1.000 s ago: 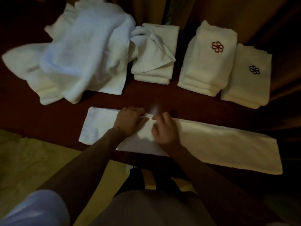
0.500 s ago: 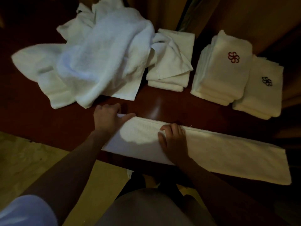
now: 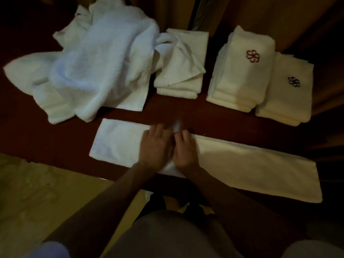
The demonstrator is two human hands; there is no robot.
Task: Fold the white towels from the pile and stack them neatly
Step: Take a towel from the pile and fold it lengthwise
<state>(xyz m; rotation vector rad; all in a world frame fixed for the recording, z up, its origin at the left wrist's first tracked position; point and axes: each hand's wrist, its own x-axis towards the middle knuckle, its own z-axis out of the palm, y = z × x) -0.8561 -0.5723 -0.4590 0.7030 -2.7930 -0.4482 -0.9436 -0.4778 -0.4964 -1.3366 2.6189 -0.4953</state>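
Towel (image 3: pixel 242 164): lying as a long strip along the near edge of the bench (image 3: pixel 55 138).
Left hand (image 3: pixel 156 146): pressing flat on its middle (blurred).
Right hand (image 3: pixel 186 149): fingers curling at the far edge; grasp unclear.
Pile (image 3: pixel 89 62): sitting far left.
Stacks (image 3: pixel 242 71): standing far right.

Three folded stacks (image 3: pixel 242 71), one loose pile (image 3: pixel 96 62), perhaps one strip towel (image 3: pixel 242 164).

A: The left hand (image 3: pixel 155 146) is smeared by motion; its fingers can't be made out.

B: Both hands cover the middle of the long towel (image 3: pixel 242 164). The right hand (image 3: pixel 185 148) hides its fingertips.

A: The pile (image 3: pixel 93 62) runs off the top edge.
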